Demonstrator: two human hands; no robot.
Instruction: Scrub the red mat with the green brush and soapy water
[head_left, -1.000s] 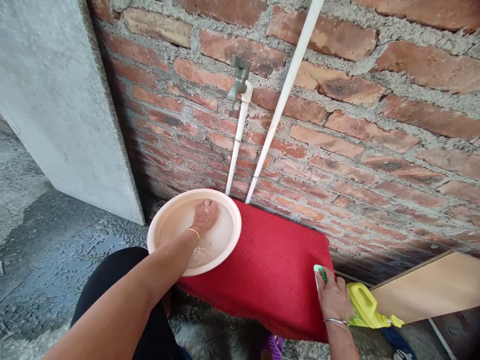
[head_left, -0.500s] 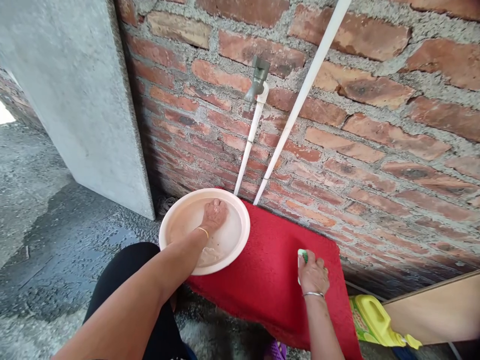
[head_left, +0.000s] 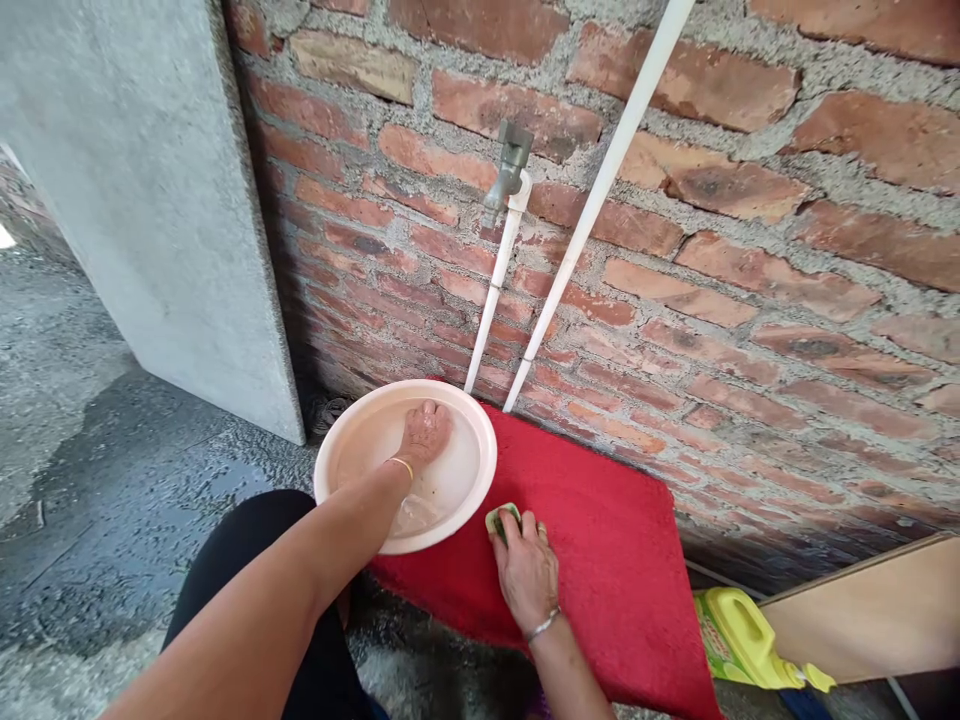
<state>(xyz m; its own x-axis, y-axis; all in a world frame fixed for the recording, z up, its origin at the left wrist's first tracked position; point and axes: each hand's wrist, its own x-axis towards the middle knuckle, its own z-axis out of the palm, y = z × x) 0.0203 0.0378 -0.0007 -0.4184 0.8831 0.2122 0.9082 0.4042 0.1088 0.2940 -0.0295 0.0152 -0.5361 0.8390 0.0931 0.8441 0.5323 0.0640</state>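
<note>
Right grip (head_left: 528, 568) on one scrubber (head_left: 493, 522); left grip (head_left: 426, 432) in one basin (head_left: 488, 455)

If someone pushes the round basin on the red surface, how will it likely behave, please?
The basin will probably feel heavy for its size, since it holds cloudy water. That water may slosh or spill, because the wide top is uncovered. The basin looks like smooth plastic, so its wet rim could be slippery.

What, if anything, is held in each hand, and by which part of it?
Right hand: a green scrubber, by the side nearest the palm. Left hand, in the basin: cannot be told.
</note>
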